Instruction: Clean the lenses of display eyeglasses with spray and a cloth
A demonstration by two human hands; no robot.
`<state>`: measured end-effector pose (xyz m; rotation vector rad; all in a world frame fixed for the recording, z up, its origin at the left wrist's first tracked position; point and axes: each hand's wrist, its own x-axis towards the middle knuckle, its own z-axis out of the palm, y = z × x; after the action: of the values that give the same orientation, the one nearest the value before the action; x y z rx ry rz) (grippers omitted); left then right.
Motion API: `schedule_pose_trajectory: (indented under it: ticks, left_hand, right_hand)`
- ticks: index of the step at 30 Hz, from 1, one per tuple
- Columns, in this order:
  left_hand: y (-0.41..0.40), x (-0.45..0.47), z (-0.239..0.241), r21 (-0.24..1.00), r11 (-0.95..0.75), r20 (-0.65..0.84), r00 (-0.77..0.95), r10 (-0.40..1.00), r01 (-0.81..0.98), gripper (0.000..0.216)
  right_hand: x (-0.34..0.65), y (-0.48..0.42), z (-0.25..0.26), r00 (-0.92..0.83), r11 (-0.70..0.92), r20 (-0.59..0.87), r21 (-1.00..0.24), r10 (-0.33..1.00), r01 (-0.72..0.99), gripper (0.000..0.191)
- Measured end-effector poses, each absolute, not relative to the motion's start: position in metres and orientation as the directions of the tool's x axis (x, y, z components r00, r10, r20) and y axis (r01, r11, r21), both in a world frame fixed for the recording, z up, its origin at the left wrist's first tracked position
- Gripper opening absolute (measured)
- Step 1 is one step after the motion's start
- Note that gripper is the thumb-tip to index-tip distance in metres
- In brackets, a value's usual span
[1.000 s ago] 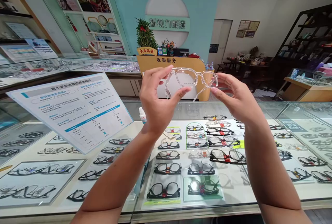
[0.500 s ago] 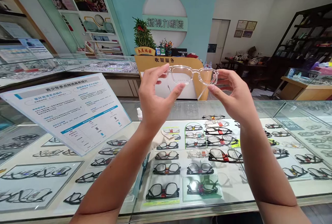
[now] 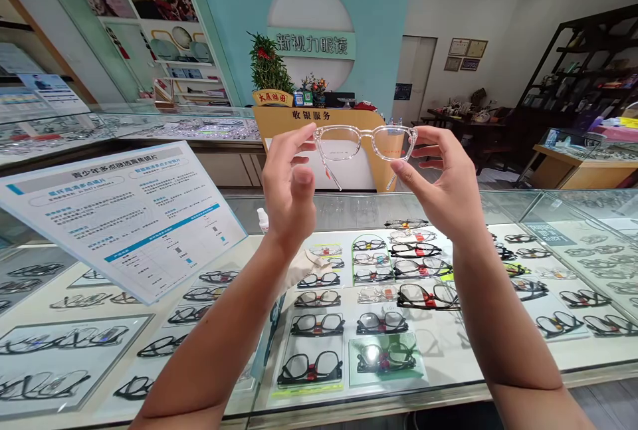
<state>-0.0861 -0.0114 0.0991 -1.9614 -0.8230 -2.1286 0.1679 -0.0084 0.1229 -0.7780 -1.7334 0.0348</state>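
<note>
A pair of eyeglasses with a clear, see-through frame (image 3: 366, 132) is held up over the glass counter, level with the cash desk behind. My right hand (image 3: 446, 181) grips its right end between thumb and fingers. At the other end, my left hand (image 3: 289, 181) has its fingertips against the frame's corner. The left thumb stands apart from the glasses. Both temples hang unfolded below the lenses; a small orange mark shows on the left one. Red print is visible on the right lens.
Under the glass counter top (image 3: 343, 207) lie rows of dark-framed glasses (image 3: 312, 367). A printed sheet (image 3: 129, 217) stands at the left, and a small white bottle (image 3: 262, 219) is behind my left wrist. The cash desk (image 3: 264, 125) carries a potted plant (image 3: 269, 68).
My left thumb has come away from the glasses and points up. The glasses have turned to face more squarely, and the temples have shifted. The view has moved slightly right.
</note>
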Motion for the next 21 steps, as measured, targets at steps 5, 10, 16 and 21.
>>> schedule_pose_trajectory:
  ticks: [5,10,16,21]
  left_hand:
    - [-0.012,-0.085,0.098,0.338,-0.844,0.941,-0.177,0.289,0.417,0.072]
    - [-0.008,-0.085,0.099,0.288,-0.843,0.957,-0.169,0.236,0.455,0.051]
    - [-0.002,-0.085,0.097,0.291,-0.786,0.957,-0.153,0.248,0.546,0.075]
    - [-0.001,-0.085,0.097,0.312,-0.777,0.950,-0.183,0.252,0.546,0.071]
  right_hand:
    - [0.167,-0.011,0.123,-0.095,0.780,0.864,-0.392,0.494,0.488,0.055]
    - [0.166,-0.012,0.123,-0.090,0.781,0.873,-0.378,0.480,0.497,0.055]
    - [0.165,-0.015,0.124,-0.079,0.787,0.887,-0.360,0.456,0.502,0.053]
    - [0.165,-0.017,0.125,-0.082,0.789,0.891,-0.348,0.446,0.506,0.051]
